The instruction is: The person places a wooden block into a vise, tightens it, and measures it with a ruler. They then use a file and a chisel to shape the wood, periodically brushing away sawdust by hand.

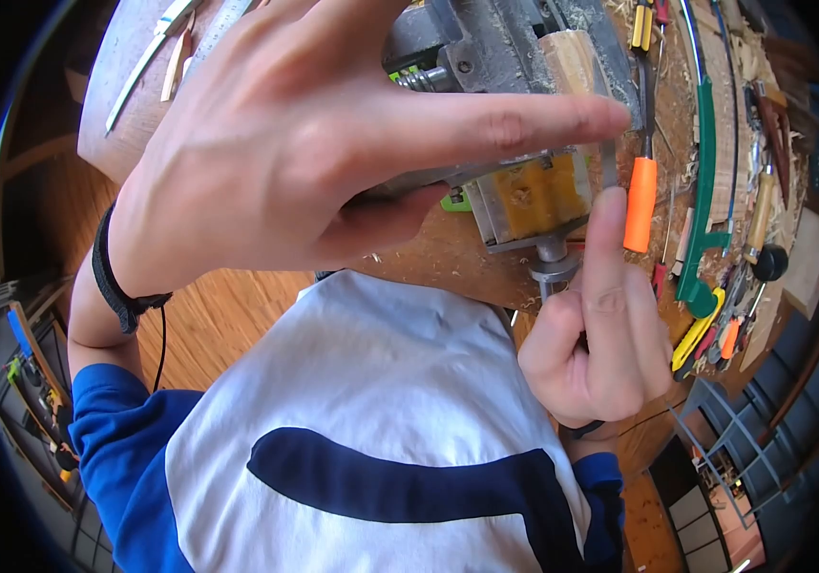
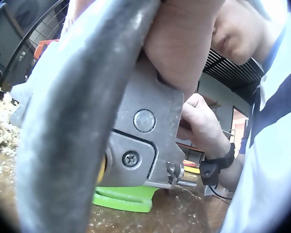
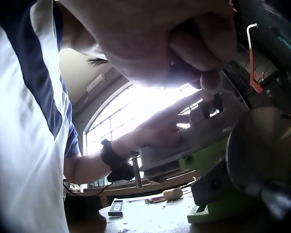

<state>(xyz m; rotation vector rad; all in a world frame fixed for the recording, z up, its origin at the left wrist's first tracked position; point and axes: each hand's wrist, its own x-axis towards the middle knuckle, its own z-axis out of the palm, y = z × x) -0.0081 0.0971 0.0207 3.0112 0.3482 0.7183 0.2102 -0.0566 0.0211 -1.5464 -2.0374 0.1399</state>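
Note:
A grey bench vise [image 1: 429, 33] with green parts holds a pale wood piece [image 1: 567, 55], with shavings scattered around it. My left hand [image 1: 276, 143] spreads over the vise, its index finger stretched straight across the wood to a thin flat metal blade [image 1: 609, 164]. From the near side my right hand [image 1: 610, 349] grips this blade's tool, index finger laid along the blade and the other fingers curled; the handle is hidden inside the hand. In the left wrist view the vise body [image 2: 145, 136] stands close, with the right hand [image 2: 203, 124] behind it.
Right of the vise lie an orange-handled chisel [image 1: 640, 205], a green-handled saw [image 1: 705, 191] and a yellow utility knife [image 1: 698, 334]. Several other tools crowd the bench's right edge. A metal ruler [image 1: 223, 33] lies at the far left. The vise's screw end [image 1: 553, 263] juts toward the person.

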